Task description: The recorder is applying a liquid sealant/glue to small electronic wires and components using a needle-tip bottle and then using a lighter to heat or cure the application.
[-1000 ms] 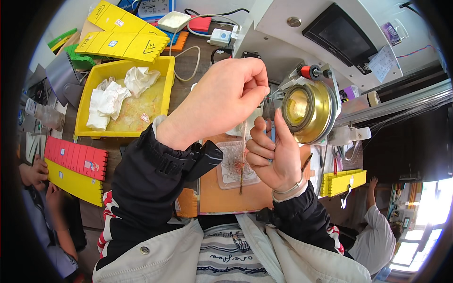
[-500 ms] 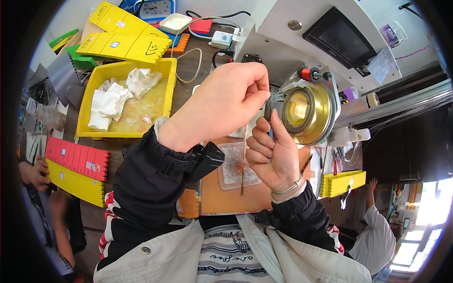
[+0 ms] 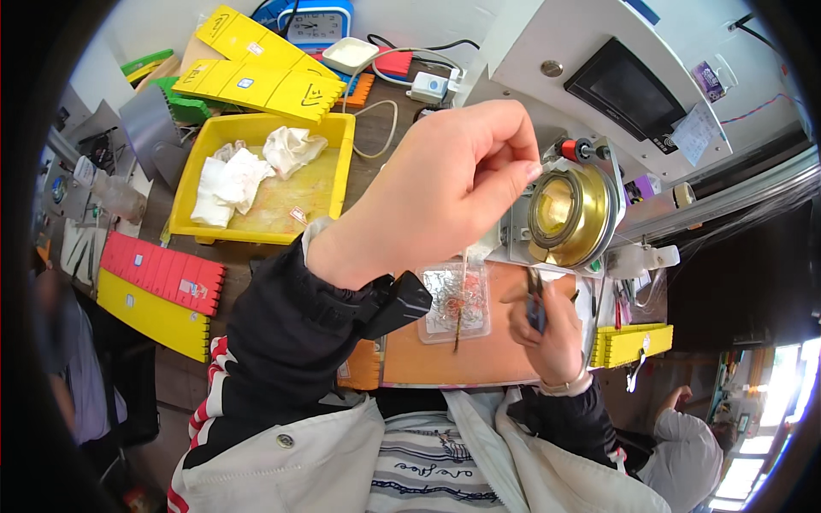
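Note:
My left hand (image 3: 453,184) is raised in front of the white machine, thumb and fingertips pinched together left of its round gold-coloured drum (image 3: 554,209). What the pinch holds is too fine to make out. My right hand (image 3: 560,342), lower over the orange-brown work board (image 3: 410,363), is closed round small pliers or snips (image 3: 535,312) with dark handles, the jaws pointing up toward the drum. Between my hands lies a clear plastic tray (image 3: 475,332) with tangled thin strands in it. A thin rod (image 3: 463,299) with a dark tip crosses the tray.
A yellow bin (image 3: 329,192) with crumpled white tissues stands at left. Yellow notched boards (image 3: 256,83) are stacked behind it. The machine's screen (image 3: 624,90) and red roller (image 3: 569,149) sit at upper right. Other people are at both sides.
My right hand has dropped away from the left hand to the board and now holds the small pliers. My left hand stays pinched; the view has shifted slightly.

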### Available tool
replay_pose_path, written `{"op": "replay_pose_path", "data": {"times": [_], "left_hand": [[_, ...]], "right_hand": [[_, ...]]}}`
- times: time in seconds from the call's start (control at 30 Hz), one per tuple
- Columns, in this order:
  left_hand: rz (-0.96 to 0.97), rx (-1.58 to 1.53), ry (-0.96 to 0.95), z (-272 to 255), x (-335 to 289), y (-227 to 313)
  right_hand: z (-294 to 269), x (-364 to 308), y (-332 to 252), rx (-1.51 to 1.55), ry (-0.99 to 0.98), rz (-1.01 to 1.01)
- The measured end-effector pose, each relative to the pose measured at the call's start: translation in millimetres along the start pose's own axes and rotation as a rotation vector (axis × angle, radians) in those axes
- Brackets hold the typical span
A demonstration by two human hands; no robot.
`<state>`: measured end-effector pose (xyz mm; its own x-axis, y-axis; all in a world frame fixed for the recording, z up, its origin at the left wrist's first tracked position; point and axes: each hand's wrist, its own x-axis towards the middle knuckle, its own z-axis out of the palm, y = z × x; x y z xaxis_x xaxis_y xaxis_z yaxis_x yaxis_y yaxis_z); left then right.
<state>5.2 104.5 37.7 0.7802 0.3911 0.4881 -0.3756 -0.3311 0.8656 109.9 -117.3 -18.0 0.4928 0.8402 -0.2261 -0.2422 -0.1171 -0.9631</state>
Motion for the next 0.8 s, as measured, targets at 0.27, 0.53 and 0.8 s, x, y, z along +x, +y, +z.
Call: {"op": "replay_pose_path", "data": {"times": [0.27,0.53,0.8], "left_hand": [[0.292,0.125,0.456,-29,-35,29],[-0.309,1.562,0.173,-157,-106,-49],[-0.095,1.122,0.353,-133,-92,-21]], "right_hand": [[-99,-49,35,-0.248,0.521,-0.163],[-155,-46,65,-0.728,0.734,-0.365],[-109,-27,30,-1.109,0.675,-0.785]]}}
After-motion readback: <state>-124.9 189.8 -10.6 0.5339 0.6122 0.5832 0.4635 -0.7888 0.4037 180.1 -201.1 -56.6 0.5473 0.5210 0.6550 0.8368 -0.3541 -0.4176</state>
